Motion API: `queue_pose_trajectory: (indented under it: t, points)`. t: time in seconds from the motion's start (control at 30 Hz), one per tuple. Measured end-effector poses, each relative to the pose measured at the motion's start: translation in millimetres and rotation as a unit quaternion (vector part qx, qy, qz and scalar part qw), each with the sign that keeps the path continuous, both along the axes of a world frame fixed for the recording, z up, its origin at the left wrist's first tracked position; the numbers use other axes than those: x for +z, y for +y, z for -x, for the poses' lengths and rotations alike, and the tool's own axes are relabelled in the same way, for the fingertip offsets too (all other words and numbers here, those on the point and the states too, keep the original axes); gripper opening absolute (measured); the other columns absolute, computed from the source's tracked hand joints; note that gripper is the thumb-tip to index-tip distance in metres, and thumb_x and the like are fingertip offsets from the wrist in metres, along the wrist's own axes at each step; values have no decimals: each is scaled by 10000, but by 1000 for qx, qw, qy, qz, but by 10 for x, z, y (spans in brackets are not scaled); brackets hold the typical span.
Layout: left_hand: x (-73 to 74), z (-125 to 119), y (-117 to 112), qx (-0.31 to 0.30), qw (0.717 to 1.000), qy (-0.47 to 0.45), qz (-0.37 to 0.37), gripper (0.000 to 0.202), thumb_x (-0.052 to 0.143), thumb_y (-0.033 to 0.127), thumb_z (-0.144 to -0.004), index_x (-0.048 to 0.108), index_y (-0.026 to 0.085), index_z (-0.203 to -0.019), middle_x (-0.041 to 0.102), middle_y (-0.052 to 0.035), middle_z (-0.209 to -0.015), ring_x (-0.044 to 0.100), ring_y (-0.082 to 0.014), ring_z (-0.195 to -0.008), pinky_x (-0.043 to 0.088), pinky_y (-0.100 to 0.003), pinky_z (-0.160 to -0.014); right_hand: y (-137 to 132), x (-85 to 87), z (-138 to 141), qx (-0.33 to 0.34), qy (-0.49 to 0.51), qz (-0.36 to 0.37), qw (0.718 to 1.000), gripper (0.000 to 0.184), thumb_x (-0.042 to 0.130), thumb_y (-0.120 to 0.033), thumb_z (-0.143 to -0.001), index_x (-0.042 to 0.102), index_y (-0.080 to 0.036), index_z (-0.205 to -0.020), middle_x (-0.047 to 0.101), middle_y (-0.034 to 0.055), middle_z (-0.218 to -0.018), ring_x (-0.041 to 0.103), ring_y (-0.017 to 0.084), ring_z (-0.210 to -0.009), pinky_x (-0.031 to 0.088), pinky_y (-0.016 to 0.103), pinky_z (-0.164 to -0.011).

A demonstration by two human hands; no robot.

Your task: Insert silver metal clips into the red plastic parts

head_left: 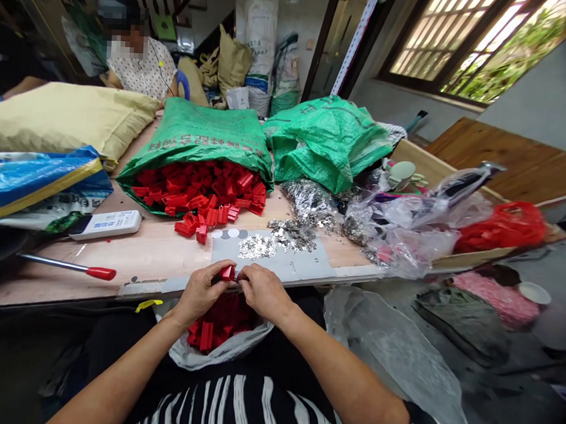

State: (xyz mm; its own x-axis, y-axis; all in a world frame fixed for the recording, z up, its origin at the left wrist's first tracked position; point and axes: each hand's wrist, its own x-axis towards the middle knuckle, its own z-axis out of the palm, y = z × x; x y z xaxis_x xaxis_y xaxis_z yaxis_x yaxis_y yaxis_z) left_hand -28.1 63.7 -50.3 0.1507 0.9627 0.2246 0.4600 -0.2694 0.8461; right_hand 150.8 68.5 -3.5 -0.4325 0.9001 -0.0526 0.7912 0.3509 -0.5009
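Note:
My left hand (pixel 203 291) pinches a small red plastic piece (pixel 227 273) at the near table edge. My right hand (pixel 262 290) is closed right beside it, fingertips meeting the same piece; what else it holds is hidden. Below both hands, a clear plastic bag (pixel 220 350) on my lap holds several red pieces. Farther on the table, a heap of red pieces (pixel 203 196) spills from an open green sack (pixel 199 133). Small shiny metal parts (pixel 258 245) lie scattered on a grey sheet (pixel 304 263) just beyond my hands.
A white remote (pixel 107 224) and a red-handled tool (pixel 74 267) lie at the left. A second green sack (pixel 328 139), clear bags (pixel 404 223) and a red bag (pixel 507 225) crowd the right. Another person (pixel 137 62) sits at the far end.

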Motion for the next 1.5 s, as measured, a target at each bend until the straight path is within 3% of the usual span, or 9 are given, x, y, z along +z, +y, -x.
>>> queue_pose_trajectory:
  t: [0.2, 0.33, 0.4, 0.5, 0.6, 0.8, 1.13, 1.33, 1.5]
  points:
    - [76, 2, -105, 16, 999, -34, -8, 298, 707, 227, -718, 660, 226, -1012, 709, -30, -957, 646, -190, -889, 481, -314, -849, -49, -32, -174, 34, 141, -11, 989, 232, 427, -188, -935, 598, -197, -1090, 597, 66, -989, 571, 168, -918, 421, 285, -823]
    - [219, -35, -215, 46, 983, -169, 46, 291, 723, 243, -721, 625, 221, -995, 666, -9, -930, 618, -149, -834, 475, -274, -813, -104, -26, -234, 58, 212, 12, 975, 219, 401, -168, -938, 525, -198, -1116, 618, 41, -959, 569, 155, -891, 417, 282, -816]
    - [319, -70, -265, 52, 947, -298, 112, 255, 706, 256, -750, 609, 217, -982, 663, 4, -914, 620, -124, -801, 482, -249, -787, -140, -5, -240, 71, 233, 47, 969, 242, 377, -177, -951, 479, -205, -1168, 613, -5, -808, 564, 136, -762, 419, 264, -750]
    - [457, -117, -325, 25, 845, -483, 230, 129, 685, 267, -780, 594, 178, -804, 692, -10, -836, 661, -145, -823, 506, -273, -817, -202, 46, -225, 94, 252, 81, 960, 342, 376, -225, -968, 398, -222, -1310, 549, -56, -659, 521, 114, -620, 407, 235, -669]
    - [539, -153, -370, 22, 753, -578, 315, 93, 661, 207, -798, 605, 152, -747, 720, -44, -785, 694, -176, -801, 537, -308, -815, -254, 109, -197, 113, 245, 81, 960, 424, 404, -279, -969, 357, -246, -1389, 531, -61, -639, 502, 107, -580, 389, 221, -624]
    - [584, -217, -419, 58, 670, -631, 386, 237, 473, 168, -920, 670, 100, -808, 737, -90, -778, 705, -170, -736, 566, -340, -824, -304, 227, -156, 110, 239, 46, 964, 367, 420, -298, -962, 461, -251, -1324, 617, -24, -735, 558, 127, -662, 407, 225, -656]
    - [591, -297, -439, 73, 629, -655, 411, 319, 434, 184, -944, 678, 64, -776, 738, -138, -808, 718, -203, -797, 551, -369, -892, -259, 201, -168, 93, 270, 27, 958, 339, 354, -330, -984, 625, -207, -1148, 700, 31, -936, 639, 146, -825, 453, 237, -771]
    - [584, -308, -423, 79, 617, -664, 415, 319, 423, 191, -952, 672, 61, -800, 731, -124, -787, 709, -177, -754, 581, -317, -798, -278, 195, -204, 108, 206, 35, 972, 377, 416, -321, -961, 487, -227, -1320, 690, 44, -1067, 640, 174, -912, 454, 258, -796]
    - [584, -323, -418, 100, 619, -666, 404, 307, 426, 169, -948, 665, 74, -782, 727, -110, -766, 703, -156, -721, 584, -298, -789, -296, 191, -163, 81, 200, 18, 976, 331, 400, -328, -967, 513, -234, -1264, 687, 39, -1002, 636, 168, -860, 444, 252, -780]
